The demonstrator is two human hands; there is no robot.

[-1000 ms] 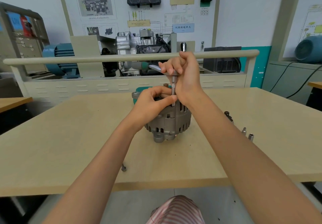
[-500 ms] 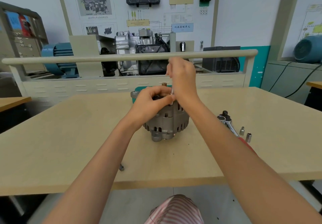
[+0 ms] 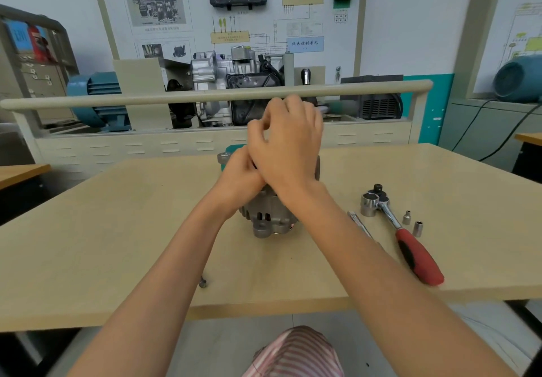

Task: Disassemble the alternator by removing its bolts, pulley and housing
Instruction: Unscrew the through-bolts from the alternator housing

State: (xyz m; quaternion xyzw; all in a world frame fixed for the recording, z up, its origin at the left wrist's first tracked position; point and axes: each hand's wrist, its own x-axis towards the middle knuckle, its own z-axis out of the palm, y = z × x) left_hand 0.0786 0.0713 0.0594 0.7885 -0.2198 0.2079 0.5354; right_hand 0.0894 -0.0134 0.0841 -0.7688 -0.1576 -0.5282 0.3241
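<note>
The grey alternator (image 3: 269,218) stands on the wooden table (image 3: 117,230), its top hidden under both hands. My left hand (image 3: 237,180) curls over its upper left side, fingertips hidden behind my right hand. My right hand (image 3: 289,148) is above the alternator, fingers curled around a small socket wrench. Only a blurred bit of the wrench's handle (image 3: 322,109) shows, sticking out to the right of the knuckles.
A red-handled ratchet (image 3: 410,247) lies to the right, with two small sockets (image 3: 418,228) beside it and a metal bar (image 3: 359,224) next to my right forearm. A loose bolt (image 3: 202,283) lies near the front edge. A beige rail (image 3: 117,99) crosses behind the table.
My right hand has swung the wrench handle from the left side round to the right. My right forearm shifted left, uncovering the red ratchet. My left hand stayed on the alternator.
</note>
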